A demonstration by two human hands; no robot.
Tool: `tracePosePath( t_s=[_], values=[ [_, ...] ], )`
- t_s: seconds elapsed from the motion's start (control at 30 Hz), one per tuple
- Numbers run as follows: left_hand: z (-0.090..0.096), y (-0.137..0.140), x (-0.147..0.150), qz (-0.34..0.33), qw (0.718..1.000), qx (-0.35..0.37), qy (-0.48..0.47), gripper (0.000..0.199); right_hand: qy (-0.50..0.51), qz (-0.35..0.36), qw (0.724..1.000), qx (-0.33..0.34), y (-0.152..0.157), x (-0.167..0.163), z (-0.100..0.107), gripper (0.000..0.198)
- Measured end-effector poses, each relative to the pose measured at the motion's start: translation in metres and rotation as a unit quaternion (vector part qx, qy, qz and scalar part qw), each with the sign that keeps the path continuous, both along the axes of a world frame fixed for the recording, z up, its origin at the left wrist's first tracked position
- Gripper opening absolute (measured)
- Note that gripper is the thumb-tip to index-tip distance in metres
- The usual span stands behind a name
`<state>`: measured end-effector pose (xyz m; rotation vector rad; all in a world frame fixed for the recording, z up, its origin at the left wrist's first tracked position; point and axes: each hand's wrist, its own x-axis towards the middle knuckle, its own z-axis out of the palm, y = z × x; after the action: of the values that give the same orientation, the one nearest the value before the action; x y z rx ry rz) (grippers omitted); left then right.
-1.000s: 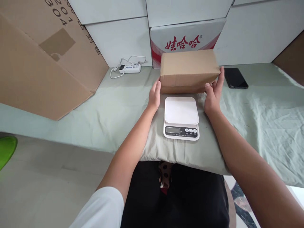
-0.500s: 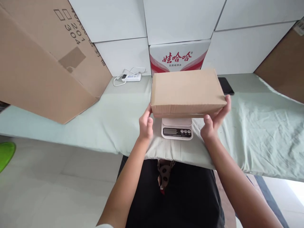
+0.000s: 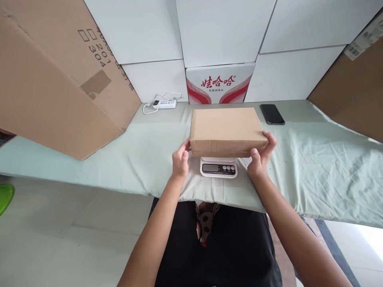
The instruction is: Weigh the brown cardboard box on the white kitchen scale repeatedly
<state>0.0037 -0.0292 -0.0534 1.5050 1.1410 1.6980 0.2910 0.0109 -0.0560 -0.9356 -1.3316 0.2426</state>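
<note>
A closed brown cardboard box [image 3: 227,125] is gripped at both ends, directly over a white digital kitchen scale [image 3: 219,168]. My left hand [image 3: 181,159] holds the box's left front corner, with some fingers hidden behind it. At the right front corner, my right hand [image 3: 262,155] has its thumb on the front face and its fingers round the end. The scale's display and buttons show in front of the box, while its weighing plate is mostly covered. Whether the box rests fully on the plate I cannot tell.
A pale green cloth [image 3: 143,151] covers the table. Behind the box stands a white and red carton [image 3: 220,84] against white boxes. A black phone [image 3: 272,114] lies at back right, a white power strip with cable [image 3: 164,104] at back left. Large cardboard boxes [image 3: 60,91] flank both sides.
Both hands have lowered the cardboard box towards the scale. The phone, partly hidden behind the box before, now shows whole. The view has shifted slightly.
</note>
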Motion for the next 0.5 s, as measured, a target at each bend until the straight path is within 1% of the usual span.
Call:
tracePosePath(
  t_s=[0.13,0.23,0.33,0.43,0.5],
  values=[
    [0.0,0.0,0.0,0.009,1.0,0.012,0.005,0.086,0.006,-0.01,1.0,0.002,0.002,0.002,-0.001,0.078],
    [0.0,0.001,0.0,0.016,1.0,0.023,-0.01,0.084,0.03,-0.015,0.999,0.006,0.003,0.003,0.002,0.081],
    [0.0,0.002,0.002,0.005,1.0,0.008,-0.022,0.085,0.042,-0.011,0.999,0.0,0.002,0.002,0.008,0.082],
    [0.001,0.002,0.004,-0.007,1.0,-0.01,-0.021,0.087,0.024,-0.002,1.0,0.002,-0.004,-0.002,0.013,0.078],
    [0.002,0.0,0.005,-0.013,1.0,-0.012,-0.014,0.086,0.002,-0.007,1.0,0.005,-0.008,-0.005,0.014,0.074]
  ],
)
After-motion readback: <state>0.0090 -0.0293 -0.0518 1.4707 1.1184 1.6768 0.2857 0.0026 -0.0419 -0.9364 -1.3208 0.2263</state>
